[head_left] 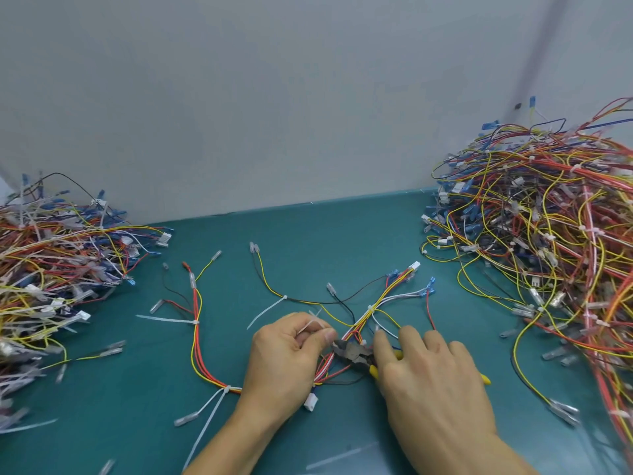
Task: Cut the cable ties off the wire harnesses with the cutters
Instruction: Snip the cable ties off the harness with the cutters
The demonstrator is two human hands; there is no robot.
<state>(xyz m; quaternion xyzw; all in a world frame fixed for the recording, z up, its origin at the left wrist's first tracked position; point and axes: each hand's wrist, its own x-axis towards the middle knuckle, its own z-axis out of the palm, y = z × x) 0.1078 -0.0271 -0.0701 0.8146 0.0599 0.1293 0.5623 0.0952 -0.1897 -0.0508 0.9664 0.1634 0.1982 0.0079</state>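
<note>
**Right hand on yellow-handled steel cutters: nip strap only**

Its grip is closed over the handles, near the front edge of the teal worktop. Left hand grip pinches the white nylon cable tie tail on the multicoloured wire harness. Keep tail taut, blades off insulation. Jaw gap and tie head hidden by fingers.

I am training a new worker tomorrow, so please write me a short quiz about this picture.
1. True or false: the right hand holds the yellow-handled cutters.
2. The left hand pinches: A) a white cable tie B) a screwdriver C) a tape roll.
3. Which is taller: the left harness pile or the right harness pile?
Key: 1 true; 2 A; 3 the right harness pile.
</note>
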